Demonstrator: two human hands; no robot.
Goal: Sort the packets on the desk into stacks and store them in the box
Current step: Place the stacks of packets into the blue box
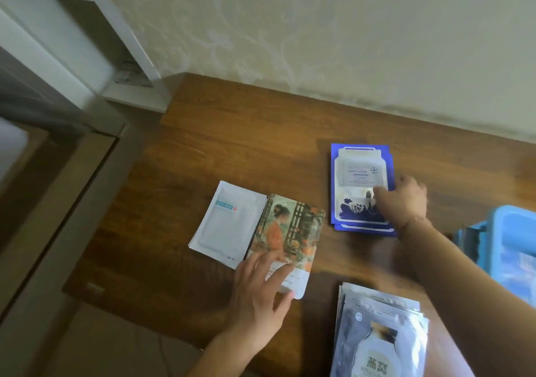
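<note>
Desk (203, 150): stood against the wall (319, 28) at its far edge.

Illustrated packet (290, 231): lay at the desk's middle, its left edge overlapping the plain packets (229, 226), which lay just to its left in a small stack.

Left hand (261, 289): rested on the near end of the illustrated packet.

Jar-print stack (359, 182): lay to the right of and behind the illustrated packet, apart from it.

Right hand (403, 199): lay on that stack's right edge.

Foil stack (380, 333): lay at the near edge, right of the left hand, in front of the jar-print stack.

Box (510, 237): stood at the far right, beyond the right forearm.
</note>
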